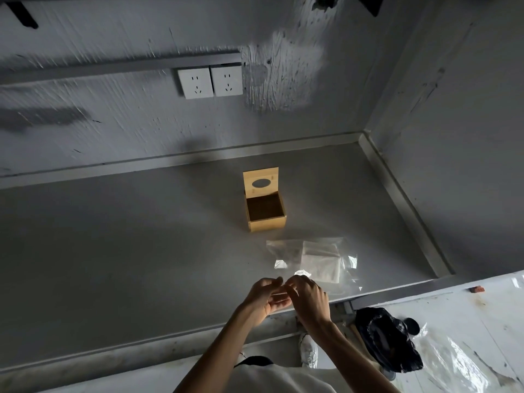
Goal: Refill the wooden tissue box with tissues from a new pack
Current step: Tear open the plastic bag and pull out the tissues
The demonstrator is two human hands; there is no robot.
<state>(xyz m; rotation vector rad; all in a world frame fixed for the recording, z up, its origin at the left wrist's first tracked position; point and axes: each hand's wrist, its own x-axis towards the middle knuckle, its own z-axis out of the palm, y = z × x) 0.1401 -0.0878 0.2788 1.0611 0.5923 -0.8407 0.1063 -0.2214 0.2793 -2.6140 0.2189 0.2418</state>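
The wooden tissue box stands in the middle of the grey table, its lid with an oval hole tilted up at the back and its inside empty. Just in front of it lies the new tissue pack, white tissues in clear, crinkled wrap. My left hand and my right hand meet fingertip to fingertip at the pack's near edge, close to the table's front edge. My right fingers pinch at a shiny fold of the wrap. My left palm faces up with curled fingers; what it holds is unclear.
The grey table ends at a wall with two white sockets behind and a side wall on the right. Below the front edge are a black plastic bag, clear plastic sheeting on the floor and my white shoe.
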